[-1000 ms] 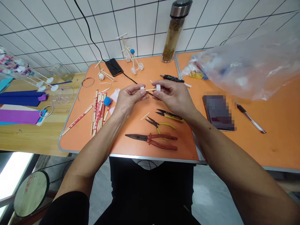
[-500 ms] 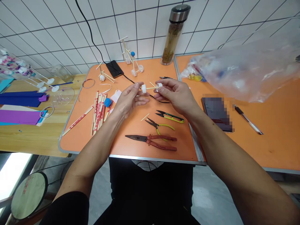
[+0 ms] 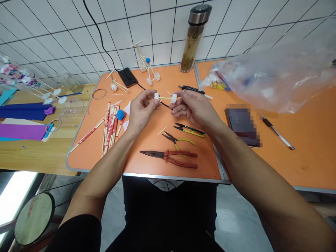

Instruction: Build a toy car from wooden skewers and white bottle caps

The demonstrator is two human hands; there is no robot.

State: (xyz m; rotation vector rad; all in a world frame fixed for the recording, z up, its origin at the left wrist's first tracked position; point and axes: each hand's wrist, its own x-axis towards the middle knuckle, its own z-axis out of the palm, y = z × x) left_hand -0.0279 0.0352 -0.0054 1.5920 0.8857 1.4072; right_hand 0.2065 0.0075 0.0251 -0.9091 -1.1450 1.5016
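White tiles [image 3: 161,21] back the orange table [image 3: 206,159]. Above it, between my hands, is a pale stick [image 3: 165,98] with a left wheel [image 3: 156,95] and a right wheel [image 3: 173,98], both white. My left hand [image 3: 141,109] pinches the left wheel between thumb and fingers; my right hand [image 3: 195,107] is loosely curled at the right wheel — whether it pinches, I cannot tell. To my mind, each wheel should sit square to the stick — gentle, even pressure, no bending. Nearer me lie snips [image 3: 190,130], yellow-handled pliers [image 3: 172,138] and red-handled pliers [image 3: 168,154].
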